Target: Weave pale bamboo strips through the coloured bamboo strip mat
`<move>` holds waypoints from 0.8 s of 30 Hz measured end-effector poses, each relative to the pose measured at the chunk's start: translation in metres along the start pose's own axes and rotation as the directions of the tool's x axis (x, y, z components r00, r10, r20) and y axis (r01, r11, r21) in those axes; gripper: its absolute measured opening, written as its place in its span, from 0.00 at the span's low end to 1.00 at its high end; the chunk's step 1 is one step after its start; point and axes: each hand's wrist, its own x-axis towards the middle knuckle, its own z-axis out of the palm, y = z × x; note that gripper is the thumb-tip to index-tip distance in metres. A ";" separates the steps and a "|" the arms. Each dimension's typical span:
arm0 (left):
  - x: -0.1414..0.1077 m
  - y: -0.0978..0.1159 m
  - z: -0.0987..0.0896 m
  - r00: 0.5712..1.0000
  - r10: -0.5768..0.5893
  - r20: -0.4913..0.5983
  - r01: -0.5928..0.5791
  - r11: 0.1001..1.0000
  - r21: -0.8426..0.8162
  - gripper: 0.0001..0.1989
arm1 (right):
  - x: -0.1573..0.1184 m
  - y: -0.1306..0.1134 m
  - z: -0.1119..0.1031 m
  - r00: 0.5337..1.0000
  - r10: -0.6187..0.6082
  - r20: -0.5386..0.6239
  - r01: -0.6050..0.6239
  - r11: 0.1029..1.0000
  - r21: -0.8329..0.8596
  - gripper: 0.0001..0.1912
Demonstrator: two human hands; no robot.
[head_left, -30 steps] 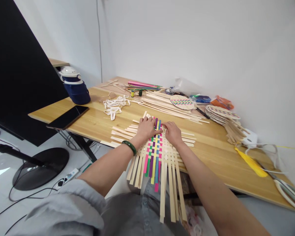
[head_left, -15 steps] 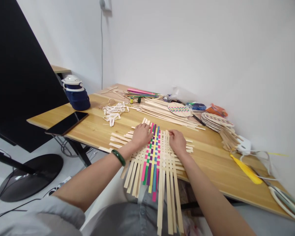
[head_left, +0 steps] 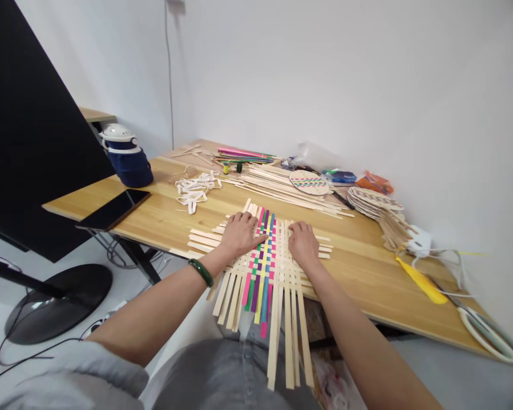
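Woven panel (head_left: 261,270) of flat, pale wooden strips, striped down its middle with pink, green, purple, yellow and blue, lies at the near edge of the light-brown wooden desk (head_left: 367,262), its loose ends overhanging the front. Well to its left is a flat, black, rectangular tablet (head_left: 114,209). The left hand (head_left: 241,234) rests on the panel's left part, fingers spread, thumb across the coloured stripes, clamped on nothing. The right hand (head_left: 303,244) sits at the upper right part, fingers curled; whether they pinch a strip cannot be told. The step in hand looks like straightening and tightening the weave; the next move seems to call for steady pressure from the left while the right aligns strips gently, without splitting them.
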 end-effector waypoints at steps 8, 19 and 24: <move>0.012 0.010 0.007 0.998 -0.063 -0.005 0.063 0.995 0.072 0.35 | 0.001 0.001 -0.001 0.995 -0.087 0.049 0.087 0.996 0.011 0.20; 0.015 0.010 0.010 0.997 -0.071 -0.002 0.071 0.995 0.068 0.37 | 0.004 0.001 -0.002 0.993 -0.104 0.050 0.102 0.994 0.043 0.21; 0.014 0.009 0.009 0.997 -0.078 -0.013 0.079 0.996 0.052 0.36 | 0.003 0.000 -0.001 0.997 -0.064 0.033 0.062 0.997 0.047 0.19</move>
